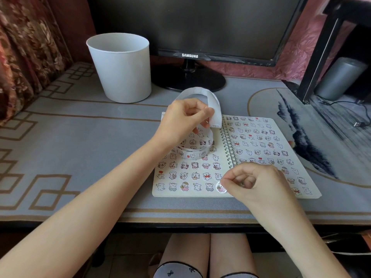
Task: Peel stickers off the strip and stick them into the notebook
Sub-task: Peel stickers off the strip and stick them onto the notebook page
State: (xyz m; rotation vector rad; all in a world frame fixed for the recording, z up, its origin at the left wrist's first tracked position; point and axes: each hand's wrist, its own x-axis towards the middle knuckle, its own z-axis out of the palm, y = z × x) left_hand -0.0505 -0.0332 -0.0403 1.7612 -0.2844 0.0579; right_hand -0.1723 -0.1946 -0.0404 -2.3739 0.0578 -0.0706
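while the left grip (182,119) pinches the strip (216,111) above the notebook (220,153), the right grip (255,183) pinches a round sticker (220,188) at the left page's bottom row

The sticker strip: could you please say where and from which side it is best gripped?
Probably the hanging free end of the sticker strip, pinched across its flat faces from the left, as the left hand does: it arches clear of the notebook, leaving the end sticker exposed for the right hand.
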